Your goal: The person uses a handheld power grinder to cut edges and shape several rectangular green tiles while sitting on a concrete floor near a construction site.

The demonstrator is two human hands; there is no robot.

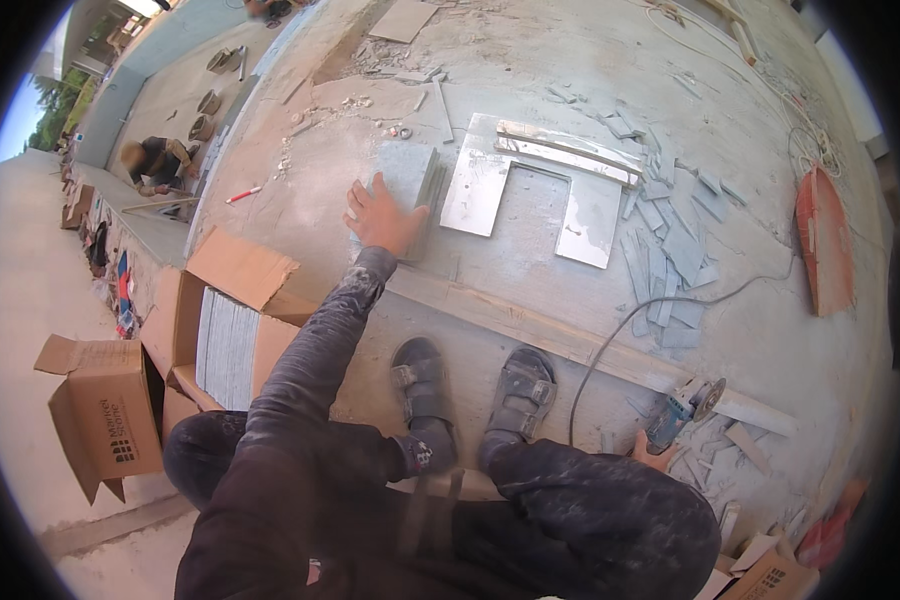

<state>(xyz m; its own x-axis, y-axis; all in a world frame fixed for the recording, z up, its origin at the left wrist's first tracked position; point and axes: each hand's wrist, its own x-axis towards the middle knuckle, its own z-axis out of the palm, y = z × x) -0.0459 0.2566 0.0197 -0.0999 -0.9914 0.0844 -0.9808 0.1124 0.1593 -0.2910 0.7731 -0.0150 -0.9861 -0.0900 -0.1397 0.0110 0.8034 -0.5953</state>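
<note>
At upper centre my left hand spreads wide on stacked tiles, probably heavy, brittle, best held by opposite edges, while my right hand grips the lower-right grinder.

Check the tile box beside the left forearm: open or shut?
Open: the box has its flaps spread, and grey tiles show inside.

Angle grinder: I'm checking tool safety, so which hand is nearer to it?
Right. The right hand holds the rear of the angle grinder; the left hand is well away from it, ahead and leftward, spread on the grey tile stack.
</note>
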